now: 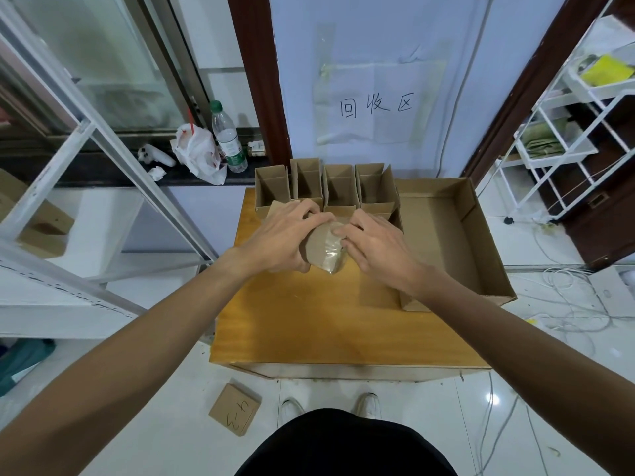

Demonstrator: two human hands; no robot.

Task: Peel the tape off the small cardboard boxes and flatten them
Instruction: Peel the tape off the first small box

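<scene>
**Over the yellow table: both hands on one small box**

On the floor nearest the feet lies a flat cardboard piece [235, 409] with marker writing on it. Past that, above the middle of the wooden table [309, 324], both hands hold a small cardboard box [324, 247]. It's plain brown with a strip of shiny clear tape [332, 257] over the face turned up at the camera, one corner pointing near. Can't tell its long axis, too much is covered. Left hand [287, 237] wraps the left side, fingers curled over the far edge. Right hand [376, 245] lies on the right side, fingertips [338, 231] pinched together at the tape. Farther back stands a row of opened small boxes [323, 187], flaps up, with a big shallow cardboard tray [481, 242] to the right.
</scene>
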